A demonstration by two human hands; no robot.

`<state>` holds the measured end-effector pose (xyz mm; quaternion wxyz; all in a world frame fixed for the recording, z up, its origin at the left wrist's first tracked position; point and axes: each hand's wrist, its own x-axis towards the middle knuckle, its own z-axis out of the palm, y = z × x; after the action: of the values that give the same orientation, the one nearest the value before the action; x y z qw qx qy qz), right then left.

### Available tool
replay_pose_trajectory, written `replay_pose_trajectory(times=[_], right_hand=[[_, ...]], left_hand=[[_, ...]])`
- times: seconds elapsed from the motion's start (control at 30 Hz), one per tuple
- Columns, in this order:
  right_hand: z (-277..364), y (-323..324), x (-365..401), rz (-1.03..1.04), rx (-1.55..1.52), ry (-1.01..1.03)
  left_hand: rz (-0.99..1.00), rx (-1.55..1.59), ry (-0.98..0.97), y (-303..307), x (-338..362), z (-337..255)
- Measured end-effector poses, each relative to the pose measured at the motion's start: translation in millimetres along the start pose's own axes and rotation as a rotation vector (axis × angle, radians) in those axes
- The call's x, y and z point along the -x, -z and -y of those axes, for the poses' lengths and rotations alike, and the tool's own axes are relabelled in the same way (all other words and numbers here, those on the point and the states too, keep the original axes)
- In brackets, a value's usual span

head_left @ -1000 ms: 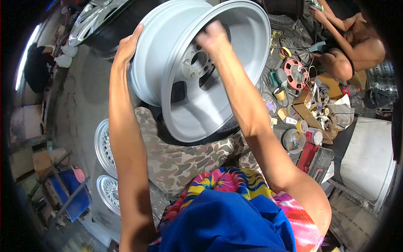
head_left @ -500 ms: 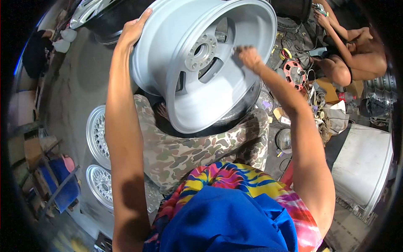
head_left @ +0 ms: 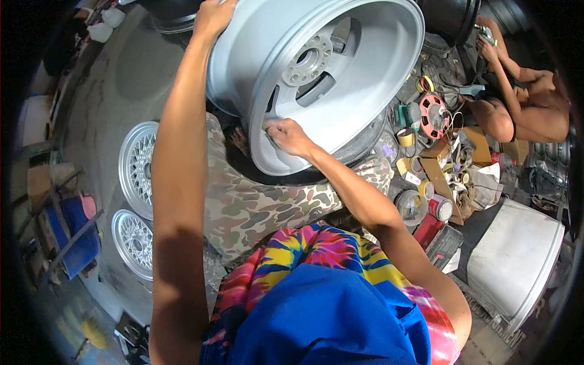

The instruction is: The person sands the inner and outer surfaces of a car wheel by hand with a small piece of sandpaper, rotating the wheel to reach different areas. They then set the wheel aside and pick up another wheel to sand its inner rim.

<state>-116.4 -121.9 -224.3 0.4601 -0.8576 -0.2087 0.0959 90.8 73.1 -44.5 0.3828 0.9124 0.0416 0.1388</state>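
On the person's camo-trousered lap, the grey wheel rim (head_left: 359, 91) stands tilted, lower lip against a black tyre (head_left: 304, 180). Left hand (head_left: 213, 15) is wrapped over the top outer edge. Right hand (head_left: 289, 135) presses, fingers bunched, just inside the lower lip; can't tell if it's holding anything. The right side is tight, with tape rolls (head_left: 404, 136) and a white rim (head_left: 517, 255). Two wire-spoke wheels (head_left: 137, 167) lie on the left on the bare concrete floor (head_left: 109, 91).

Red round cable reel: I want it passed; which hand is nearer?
Right: right hand inside the silver metal wheel rim, left of the reel; left hand on the rim's far top edge.
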Motion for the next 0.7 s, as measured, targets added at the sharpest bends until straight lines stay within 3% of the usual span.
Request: replay_pose_trajectory(times=[0.07,0.1,0.17,0.2,0.23,0.27,0.3,0.37,0.4,0.47,0.5,0.57,0.6,0.67,0.7], right_hand=[[15,32,9,0.256,-0.723,-0.200],[0,41,18,0.258,-0.718,-0.200],[-45,50,38,0.448,-0.693,-0.396],[-56,55,46,0.345,-0.663,-0.475],[-64,58,55,0.239,-0.631,-0.556],[-74,62,59,0.251,-0.627,-0.562],[-84,66,60,0.187,-0.562,-0.528],[-93,63,58,0.130,-0.502,-0.491],[-95,60,55,0.108,-0.632,-0.540],[-93,57,51,0.049,-0.798,-0.554],[-92,54,49,0.053,-0.803,-0.557],[-95,49,45,-0.031,-0.769,-0.507],[-96,49,43,-0.029,-0.772,-0.506],[-96,52,42,-0.129,-0.176,-0.304],[-95,52,44,-0.126,-0.177,-0.304]], left_hand=[[-0.041,-0.066,0.049,0,4,-10],[-0.044,-0.062,0.051,-3,5,-13],[-0.238,-0.007,-0.070,-9,9,-11],[-0.244,-0.010,-0.053,-8,13,-16],[-0.320,-0.040,-0.195,-5,16,-28],[-0.396,-0.069,-0.341,-4,18,-42],[-0.396,-0.071,-0.330,-1,21,-57],[0.138,0.226,-0.227,3,34,-86],[0.137,0.220,-0.223,-2,43,-96],[0.480,0.504,-0.287,-10,62,-115],[0.482,0.500,-0.282,-9,70,-120],[0.454,0.446,-0.555,-1,85,-134],[0.456,0.442,-0.553,3,95,-139],[0.306,0.221,-0.511,5,109,-144],[0.305,0.221,-0.508,3,110,-142]])
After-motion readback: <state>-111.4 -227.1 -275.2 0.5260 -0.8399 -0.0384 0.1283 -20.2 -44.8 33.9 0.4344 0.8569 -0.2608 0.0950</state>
